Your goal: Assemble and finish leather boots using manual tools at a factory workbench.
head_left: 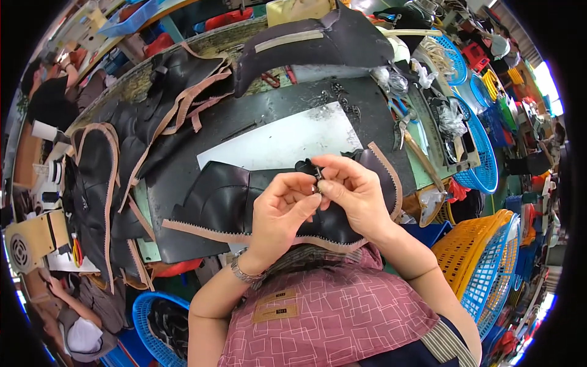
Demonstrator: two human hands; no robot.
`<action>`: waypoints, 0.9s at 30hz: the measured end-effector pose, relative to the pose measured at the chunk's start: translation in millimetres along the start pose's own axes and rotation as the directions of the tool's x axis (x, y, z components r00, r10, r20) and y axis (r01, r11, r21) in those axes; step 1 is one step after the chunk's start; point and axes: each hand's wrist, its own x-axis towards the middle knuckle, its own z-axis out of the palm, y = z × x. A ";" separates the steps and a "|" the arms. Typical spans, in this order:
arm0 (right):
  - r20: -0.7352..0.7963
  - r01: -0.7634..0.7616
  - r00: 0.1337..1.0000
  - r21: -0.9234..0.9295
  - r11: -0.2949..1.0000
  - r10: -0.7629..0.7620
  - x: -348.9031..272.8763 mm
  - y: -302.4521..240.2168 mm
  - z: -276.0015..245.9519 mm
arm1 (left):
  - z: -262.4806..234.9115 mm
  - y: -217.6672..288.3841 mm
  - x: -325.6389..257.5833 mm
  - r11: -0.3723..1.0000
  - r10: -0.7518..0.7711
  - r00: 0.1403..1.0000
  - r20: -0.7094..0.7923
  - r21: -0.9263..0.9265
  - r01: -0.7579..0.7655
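Both hands meet over a black leather shoe upper [217, 192] with a tan, zigzag-cut edge, which lies across the near side of the work table. Between my fingertips is a small black strap piece [304, 166] with a bit of shiny metal on it. My left hand [278, 211] pinches its lower end with thumb and forefinger. From the other side, my right hand [354, 194] grips it between thumb and fingers. Fingers partly hide the piece, so its exact shape cannot be made out. A white board [287, 137] lies just beyond the upper.
More black uppers [98, 159] are heaped on the left. Small metal parts [336, 92] lie scattered at the back. A hammer [422, 156] and pliers stand at the right. Yellow and blue baskets [474, 251] are stacked by my right arm; a blue basket [143, 306] holds dark pieces.
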 end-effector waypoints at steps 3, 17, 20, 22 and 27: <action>-0.012 0.115 0.993 -0.031 0.993 -0.116 -5.8 0.2 3.7 | -0.2 5.8 -3.4 0.998 -0.006 1.000 -0.020 0.063 0.008; 0.637 0.859 0.441 -0.504 0.091 -0.632 -28.6 15.4 -6.9 | -17.6 23.7 -28.1 0.830 -0.541 0.839 0.056 0.195 0.522; 0.677 0.859 0.411 -0.512 0.010 -0.611 -35.1 23.2 -5.7 | -17.5 24.5 -33.0 0.830 -0.520 0.854 0.008 0.242 0.503; 0.676 0.859 0.414 -0.512 0.014 -0.610 -34.4 27.5 -4.7 | -16.4 21.6 -36.6 0.840 -0.498 0.867 -0.024 0.236 0.489; 0.672 0.854 0.431 -0.519 0.032 -0.603 -32.6 34.2 -3.9 | -17.6 16.2 -38.7 0.836 -0.284 0.957 -0.055 0.475 0.275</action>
